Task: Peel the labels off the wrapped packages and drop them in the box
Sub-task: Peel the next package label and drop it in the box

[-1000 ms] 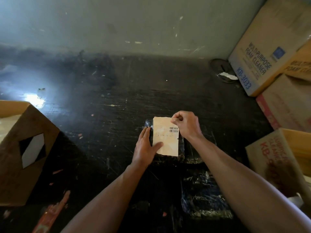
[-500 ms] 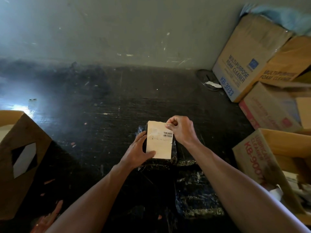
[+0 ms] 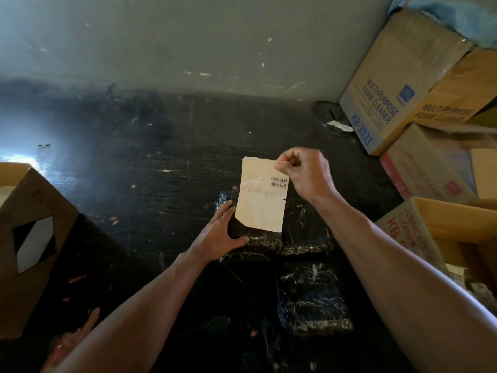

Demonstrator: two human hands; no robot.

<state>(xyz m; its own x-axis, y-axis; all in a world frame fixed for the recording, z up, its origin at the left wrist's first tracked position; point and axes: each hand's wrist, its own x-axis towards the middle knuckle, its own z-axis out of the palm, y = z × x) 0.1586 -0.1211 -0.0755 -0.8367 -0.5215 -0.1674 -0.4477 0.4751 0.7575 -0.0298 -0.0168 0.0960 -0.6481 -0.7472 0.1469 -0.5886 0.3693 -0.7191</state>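
Over the dark floor (image 3: 134, 184), the right hand (image 3: 304, 173) pinches the label (image 3: 262, 200) by its top corner (barcode facing up), lifted above the wrapped package (image 3: 255, 240). The left hand (image 3: 217, 235) presses flat on that package's left edge, fingers spread.

It looks like a storeroom: stacked cardboard cartons (image 3: 376, 103) printed "Multi-Purpose Foam Cleaner" stand beyond the right hand (image 3: 305, 175), on a scratched dark floor (image 3: 134, 170) against a scuffed wall (image 3: 188, 36).

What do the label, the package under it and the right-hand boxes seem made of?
Label: matte cream paper, printed barcode, torn top edge. Package: glossy black plastic film, probably, with crinkled glints. Boxes: brown printed cardboard with folded flaps.
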